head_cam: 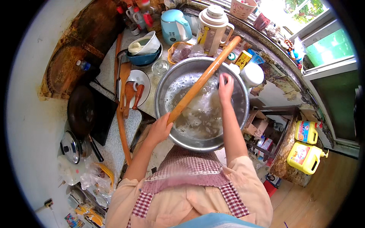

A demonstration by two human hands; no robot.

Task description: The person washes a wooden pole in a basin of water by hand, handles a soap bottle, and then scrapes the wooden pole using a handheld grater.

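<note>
My left hand (158,129) grips the lower end of a long wooden rolling pin (201,82). The pin slants up to the right across a large stainless steel basin (243,114), its far end reaching past the rim. Sudsy, cloudy water (199,114) fills the lower part of the basin. Over the basin's right side, beside the pin, is my right hand (226,88) with its fingers curled. Something small and dark shows at those fingers, but what it is and whether it is held are unclear.
Behind the basin stand a blue electric kettle (172,27) and a thermos flask (211,31). On the left are a white plate (145,82) with wooden spatulas (125,82) and a dark wok (81,111). Yellow detergent jugs (302,156) stand at right; a white lidded tub (252,74) is near the rim.
</note>
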